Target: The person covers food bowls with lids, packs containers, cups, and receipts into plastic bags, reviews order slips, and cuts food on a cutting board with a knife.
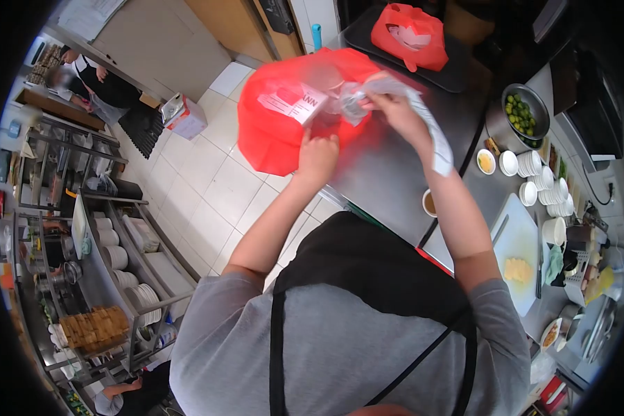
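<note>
Red bag (267,128) noted at the counter (388,182) edge. Right hand (399,114) pinches clear plastic (353,109) above it; left hand (317,158) curls against its near side below one label (304,105), grip undeterminable. Judged soft, flimsy, slippery; weight uncertain. Best hold: gathered top, palm beneath. Count: two red bags, the second (431,43) on one tray (457,80).

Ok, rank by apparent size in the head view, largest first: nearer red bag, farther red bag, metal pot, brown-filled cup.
1. Nearer red bag
2. Farther red bag and metal pot, too alike to rank
3. Brown-filled cup
</note>
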Available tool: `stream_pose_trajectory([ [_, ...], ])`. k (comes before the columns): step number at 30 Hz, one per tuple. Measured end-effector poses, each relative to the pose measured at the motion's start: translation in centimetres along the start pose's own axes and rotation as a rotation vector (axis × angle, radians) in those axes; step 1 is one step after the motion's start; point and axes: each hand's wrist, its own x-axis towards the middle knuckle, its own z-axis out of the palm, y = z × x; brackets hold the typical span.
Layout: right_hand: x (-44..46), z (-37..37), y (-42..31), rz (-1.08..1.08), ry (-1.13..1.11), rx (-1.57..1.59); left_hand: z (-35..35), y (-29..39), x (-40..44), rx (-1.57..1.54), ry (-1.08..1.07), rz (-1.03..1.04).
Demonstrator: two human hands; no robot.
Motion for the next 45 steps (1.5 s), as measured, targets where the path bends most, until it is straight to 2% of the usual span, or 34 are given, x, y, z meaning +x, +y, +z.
stream_pose_trajectory([
  [1,0.8,1.4,0.4,-0.049,-0.029,-0.142,-1.5,0.0,-0.4,-0.127,-0.064,0.055],
  [2,1.1,2.7,0.5,0.07,-0.061,-0.148,-3.3,-0.2,-0.6,-0.229,-0.093,-0.032],
  [3,1.4,3.8,0.3,0.188,-0.091,-0.154,-3.5,-1.2,-0.2,-0.22,-0.094,-0.029],
  [4,1.6,4.2,1.2,0.185,-0.085,-0.148,-3.6,-2.7,0.5,-0.324,0.069,-0.026],
  [5,1.5,4.7,3.4,0.262,-0.063,0.028,-3.9,-4.2,1.2,-0.43,0.233,-0.021],
  [6,1.3,5.1,6.1,0.338,-0.041,0.202,-4.7,-5.6,2.0,-0.534,0.199,-0.033],
  [8,1.1,5.7,10.8,0.485,0.001,0.547,-1.8,-9.8,4.9,-0.535,0.171,0.017],
  [9,1.4,5.8,10.8,0.596,0.032,0.706,-1.5,-11.4,5.9,-0.537,0.17,0.021],
  [10,1.7,5.9,10.8,0.708,0.084,0.864,-1.5,-12.8,6.6,-0.499,0.278,-0.04],
  [11,1.9,6.0,10.8,0.762,0.116,0.95,-1.2,-13.9,7.1,-0.459,0.384,-0.1],
  [13,2.2,6.0,10.9,0.773,0.094,0.962,-2.6,-14.5,7.0,-0.508,0.391,-0.128],
  [15,2.4,6.4,11.2,0.743,0.026,0.9,-4.7,-14.4,6.4,-0.558,0.401,-0.16],
  [17,2.2,6.9,11.5,0.711,-0.049,0.806,-6.3,-13.8,5.2,-0.583,0.23,-0.153],
  [18,2.0,7.0,11.6,0.694,-0.087,0.749,-6.4,-13.4,4.5,-0.587,0.226,-0.144],
  [20,1.7,7.3,11.8,0.643,-0.167,0.597,-6.5,-12.2,2.8,-0.505,0.062,0.01],
  [21,1.6,7.3,11.9,0.602,-0.212,0.486,-6.3,-11.7,2.0,-0.511,0.059,0.03],
  [23,1.6,6.8,11.8,0.491,-0.305,0.221,-6.1,-10.3,0.6,-0.458,0.033,0.214],
  [26,1.1,4.7,10.3,0.289,-0.36,-0.256,-6.7,-8.5,-0.4,-0.591,0.053,0.247],
  [29,-1.2,2.4,5.3,0.316,-0.097,-0.634,-8.4,-6.2,-0.5,-0.746,0.118,0.319],
  [32,-6.1,-1.0,1.8,0.343,0.078,-0.62,-9.3,-3.4,-0.5,-0.862,0.087,0.394],
  [35,-12.2,-3.6,-0.6,0.436,0.242,-0.644,-9.7,-0.1,-0.6,-0.823,0.041,0.612],
  [41,-26.8,-7.5,-3.0,0.544,0.493,-0.757,-11.8,6.2,-1.2,-0.922,-0.181,0.881],
  [44,-33.9,-8.4,-4.9,0.756,0.579,-0.805,-12.6,7.7,-0.5,-1.112,-0.528,1.205],
  [45,-36.2,-8.7,-5.6,0.762,0.609,-0.814,-12.4,8.4,-0.1,-1.11,-0.534,1.237],
])
